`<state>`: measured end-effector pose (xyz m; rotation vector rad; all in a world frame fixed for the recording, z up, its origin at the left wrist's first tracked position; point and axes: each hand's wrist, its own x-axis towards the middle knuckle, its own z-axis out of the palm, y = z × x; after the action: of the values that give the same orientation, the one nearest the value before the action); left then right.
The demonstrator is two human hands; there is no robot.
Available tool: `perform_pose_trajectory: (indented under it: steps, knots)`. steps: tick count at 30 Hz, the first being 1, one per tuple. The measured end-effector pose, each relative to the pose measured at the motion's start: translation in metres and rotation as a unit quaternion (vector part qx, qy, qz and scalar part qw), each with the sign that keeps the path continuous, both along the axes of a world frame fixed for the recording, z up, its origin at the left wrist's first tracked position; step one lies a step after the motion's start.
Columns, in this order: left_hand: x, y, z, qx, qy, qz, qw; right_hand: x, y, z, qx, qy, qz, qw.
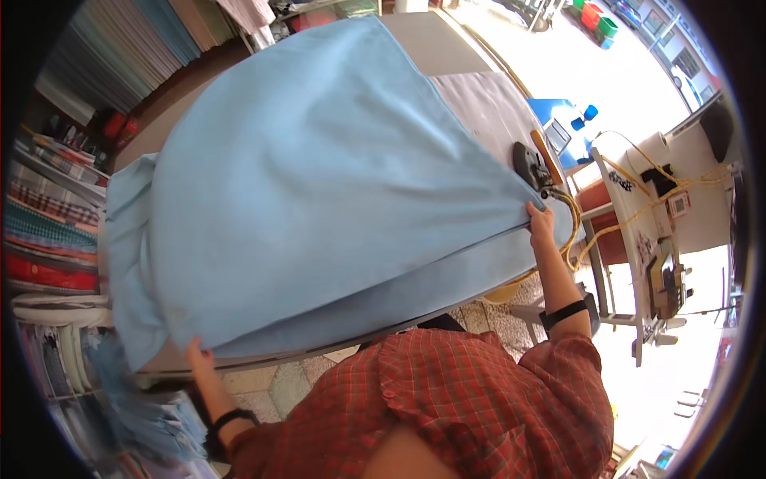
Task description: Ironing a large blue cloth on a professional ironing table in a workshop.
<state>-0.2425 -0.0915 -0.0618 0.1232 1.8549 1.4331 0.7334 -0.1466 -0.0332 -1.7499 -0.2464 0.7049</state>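
A large light-blue cloth (311, 160) lies spread over a table (463, 96) and covers most of it. Its near edge is drawn out between my two hands, with a second layer of the same blue showing below that edge. At the right corner my right hand (541, 222) pinches the cloth, just short of a clothes iron (531, 166) with an orange-brown handle. My left hand (201, 356) has its fingers closed on the near left part of the edge. Left of it, the cloth falls in loose folds.
Yellow hoses (573, 227) run from beside the iron past my right hand. Stacked folded fabrics (56, 231) fill shelves at the left. Cloth lengths (136, 48) hang at the back left. On the right stands a sewing machine (666, 279) on a narrow table.
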Motion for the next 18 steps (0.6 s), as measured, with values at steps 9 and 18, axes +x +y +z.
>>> perform_pose_trajectory:
  steps: [9, 18]
  knots:
    - [0.053, -0.049, -0.027, -0.082, -0.063, 0.004, 0.995, 0.020, -0.042, -0.023, -0.233, -0.186, 0.077, 0.951]
    - [0.146, -0.069, -0.009, -0.105, -0.124, -0.095, 0.982, 0.073, 0.035, 0.095, -0.180, -0.678, 0.153, 0.696]
